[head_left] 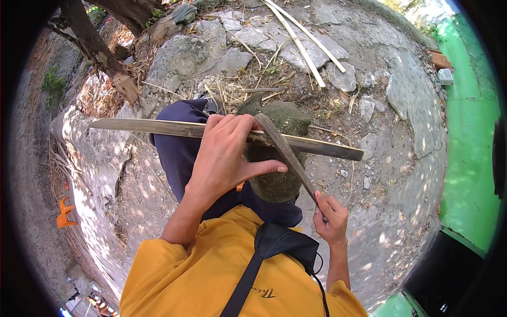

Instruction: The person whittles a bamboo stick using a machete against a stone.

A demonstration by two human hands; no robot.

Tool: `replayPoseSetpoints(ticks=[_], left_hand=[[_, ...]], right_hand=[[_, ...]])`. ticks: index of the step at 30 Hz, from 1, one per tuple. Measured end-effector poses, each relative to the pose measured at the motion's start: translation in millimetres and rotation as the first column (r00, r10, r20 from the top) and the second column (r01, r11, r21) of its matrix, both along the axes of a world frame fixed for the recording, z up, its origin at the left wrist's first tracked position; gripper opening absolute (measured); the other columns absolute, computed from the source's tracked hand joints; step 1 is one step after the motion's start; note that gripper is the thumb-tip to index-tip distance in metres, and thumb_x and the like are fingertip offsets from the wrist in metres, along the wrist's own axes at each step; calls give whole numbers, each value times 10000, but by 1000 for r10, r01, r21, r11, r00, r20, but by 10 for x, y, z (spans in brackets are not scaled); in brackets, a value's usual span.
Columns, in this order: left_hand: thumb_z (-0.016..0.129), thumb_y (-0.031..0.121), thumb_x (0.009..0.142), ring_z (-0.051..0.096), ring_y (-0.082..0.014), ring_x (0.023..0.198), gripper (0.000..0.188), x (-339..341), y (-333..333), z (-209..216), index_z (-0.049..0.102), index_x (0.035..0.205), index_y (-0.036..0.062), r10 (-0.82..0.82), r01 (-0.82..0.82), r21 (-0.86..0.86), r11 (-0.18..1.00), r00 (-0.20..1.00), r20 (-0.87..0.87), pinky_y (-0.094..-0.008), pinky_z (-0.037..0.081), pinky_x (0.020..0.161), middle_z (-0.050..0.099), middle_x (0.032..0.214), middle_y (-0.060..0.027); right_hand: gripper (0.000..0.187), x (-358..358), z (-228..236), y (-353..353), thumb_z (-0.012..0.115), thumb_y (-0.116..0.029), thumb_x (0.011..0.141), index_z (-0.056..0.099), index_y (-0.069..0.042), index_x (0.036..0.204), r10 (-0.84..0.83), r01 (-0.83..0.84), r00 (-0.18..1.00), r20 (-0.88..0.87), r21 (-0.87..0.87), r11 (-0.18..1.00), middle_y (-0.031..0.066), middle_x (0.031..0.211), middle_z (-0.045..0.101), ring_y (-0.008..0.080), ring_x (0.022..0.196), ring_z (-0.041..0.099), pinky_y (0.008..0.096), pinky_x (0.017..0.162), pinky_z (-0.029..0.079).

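Left hand (pixel 224 153): fingers curled over the top edge of a long flat bamboo strip (pixel 158 127), thumb stretched out beneath it toward the right. Clamped on the strip near its middle. The strip lies roughly level across the view, pale left end out over the cracked ground, darker right end reaching past the stump.

Right hand (pixel 330 214): closed in a fist around the handle of a curved knife (pixel 282 150). The blade runs up and left from the fist; its tip lies against the strip just beside the left fingertips.

Under the strip and blade: a rounded, moss-green stump (pixel 282 119), standing upright between the knees. A dark blue trouser leg (pixel 177 153) shows behind the left hand.

Below: yellow shirt (pixel 200 264) with a black strap (pixel 248 280) crossing the chest.

Further out: two thin pale sticks (pixel 303 42) lie on broken grey paving (pixel 237 53) with dry straw scattered about. Tree trunk (pixel 95 47) upper left. Green floor (pixel 470 121) along the right side. Small orange chair (pixel 64 214) at far left.
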State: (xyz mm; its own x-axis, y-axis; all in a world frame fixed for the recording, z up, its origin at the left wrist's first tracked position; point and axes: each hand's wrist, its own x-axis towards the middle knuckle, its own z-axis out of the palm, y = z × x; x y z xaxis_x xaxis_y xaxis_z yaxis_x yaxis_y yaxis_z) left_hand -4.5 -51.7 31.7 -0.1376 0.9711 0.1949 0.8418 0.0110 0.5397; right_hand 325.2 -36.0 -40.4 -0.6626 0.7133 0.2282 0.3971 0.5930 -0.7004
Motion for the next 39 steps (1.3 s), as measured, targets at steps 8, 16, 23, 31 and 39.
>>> replayPoseSetpoints(ticks=[8,16,23,31,39], left_hand=[[902,658,649,647,-277,884,775,-10,11,-12,649,1015,23,-8,10,47,999,999,-37,-386,444,899,655,877,-94],[871,599,759,638,-284,886,702,-8,-5,46,689,1144,41,-20,20,-3,1000,1000,8,-385,410,883,676,924,-86],[869,618,751,593,-255,809,687,-13,10,51,706,1120,61,-16,16,-2,1000,1000,22,-386,377,873,623,830,-56],[873,614,747,562,-232,774,663,-1,9,80,728,1116,83,7,-7,-9,1000,999,34,-373,352,872,608,814,-38],[879,604,746,556,-225,763,653,-17,14,58,734,1133,98,-1,1,12,1000,1000,9,-377,339,884,620,820,-34]], right_hand=[[761,-6,39,-67,687,90,715,707,-184,1424,-51,52,997,52,-13,999,55,863,660,211,601,632,358,523,512],[736,-80,9,-154,676,104,762,684,-169,1445,-69,71,997,38,-75,995,79,866,646,218,603,606,349,526,491],[775,-93,-46,-140,709,86,723,706,-233,1430,-102,105,993,54,-52,993,44,873,648,198,565,597,366,518,495],[757,-152,-80,-173,715,73,730,714,-241,1418,-131,132,990,53,-2,991,41,874,639,195,573,599,364,530,504],[754,-159,-54,-174,719,66,736,717,-259,1416,-147,149,985,87,-12,989,44,874,638,201,579,611,368,531,503]])
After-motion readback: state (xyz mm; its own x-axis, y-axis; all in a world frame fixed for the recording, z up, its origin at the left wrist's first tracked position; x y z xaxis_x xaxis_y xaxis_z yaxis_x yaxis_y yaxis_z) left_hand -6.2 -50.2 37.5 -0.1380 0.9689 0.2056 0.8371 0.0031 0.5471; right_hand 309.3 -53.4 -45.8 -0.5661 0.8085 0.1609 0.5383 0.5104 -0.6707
